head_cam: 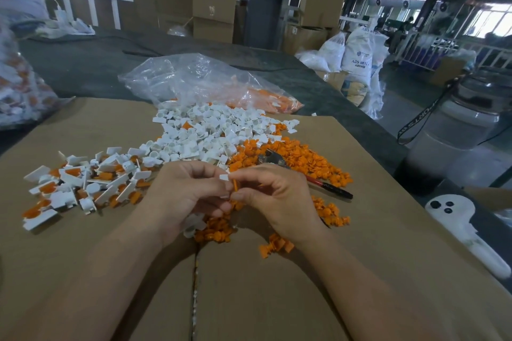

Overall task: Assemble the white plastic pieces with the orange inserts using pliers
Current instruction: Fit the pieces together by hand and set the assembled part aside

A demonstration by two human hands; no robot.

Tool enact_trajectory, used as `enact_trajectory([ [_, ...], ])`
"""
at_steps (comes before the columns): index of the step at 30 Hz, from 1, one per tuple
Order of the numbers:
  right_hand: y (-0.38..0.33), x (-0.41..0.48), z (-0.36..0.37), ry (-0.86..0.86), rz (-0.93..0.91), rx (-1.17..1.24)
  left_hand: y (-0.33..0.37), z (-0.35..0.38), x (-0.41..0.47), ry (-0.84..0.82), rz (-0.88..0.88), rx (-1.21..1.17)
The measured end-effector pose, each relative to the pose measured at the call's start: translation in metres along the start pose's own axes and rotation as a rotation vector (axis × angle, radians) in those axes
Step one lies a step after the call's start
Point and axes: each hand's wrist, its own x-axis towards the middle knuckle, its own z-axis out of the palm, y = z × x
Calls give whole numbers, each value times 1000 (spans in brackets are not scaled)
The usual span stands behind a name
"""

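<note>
My left hand (191,191) pinches a small white plastic piece (224,177) at its fingertips. My right hand (274,196) meets it and holds a thin orange insert (235,185) against that piece. Behind my hands spreads a heap of loose white pieces (205,133). A heap of orange inserts (293,160) lies to its right and runs under my hands. Joined white-and-orange parts (80,185) are piled at the left. The pliers (313,177), with red and black handles, rest on the orange heap behind my right hand, untouched.
Everything lies on a sheet of brown cardboard (249,299) over a dark table. A clear plastic bag (199,80) with more parts lies behind the heaps. A large clear water jug (454,130) and a white handheld fan (465,230) stand at the right.
</note>
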Motion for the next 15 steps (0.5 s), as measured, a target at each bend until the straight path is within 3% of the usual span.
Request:
enact_trajectory([
  [5, -2, -1, 0, 9, 38, 4, 1, 3, -2, 19, 3, -14],
  [10, -6, 2, -4, -74, 357, 295, 2, 3, -3, 66, 71, -11],
  [15, -10, 2, -7, -98, 480, 445, -1, 5, -4, 52, 119, 88],
])
